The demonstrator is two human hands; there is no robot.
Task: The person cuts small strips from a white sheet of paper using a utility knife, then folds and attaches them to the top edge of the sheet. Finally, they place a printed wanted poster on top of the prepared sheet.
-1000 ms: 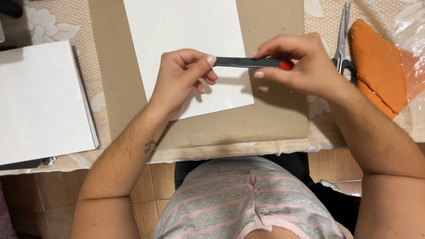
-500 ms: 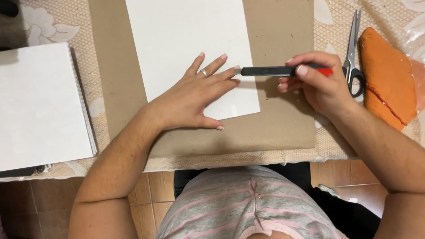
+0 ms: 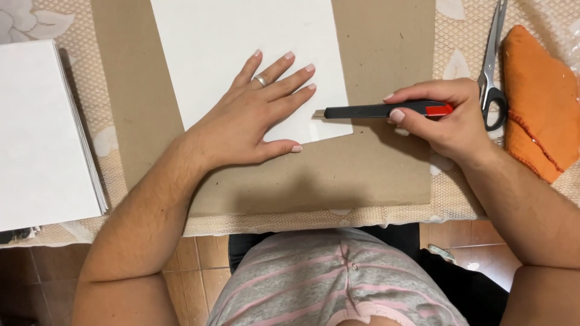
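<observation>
A white sheet (image 3: 241, 42) lies on a brown cardboard board (image 3: 380, 169) on the table. My left hand (image 3: 251, 118) rests flat on the sheet's lower part, fingers spread, a ring on one finger. My right hand (image 3: 450, 118) grips a black utility knife (image 3: 377, 111) with a red end. The knife lies nearly level, its short blade tip pointing left at the sheet's right edge, just beside my left fingertips.
A stack of white sheets (image 3: 42, 133) sits at the left. Scissors (image 3: 492, 60) lie right of the board, next to an orange cloth (image 3: 541, 96). A beige patterned tablecloth (image 3: 447, 199) covers the table; its front edge runs above my lap.
My left hand let go of the knife's tip and spread flat on the white sheet. My right hand kept the knife and now holds its tip at the sheet's right edge.
</observation>
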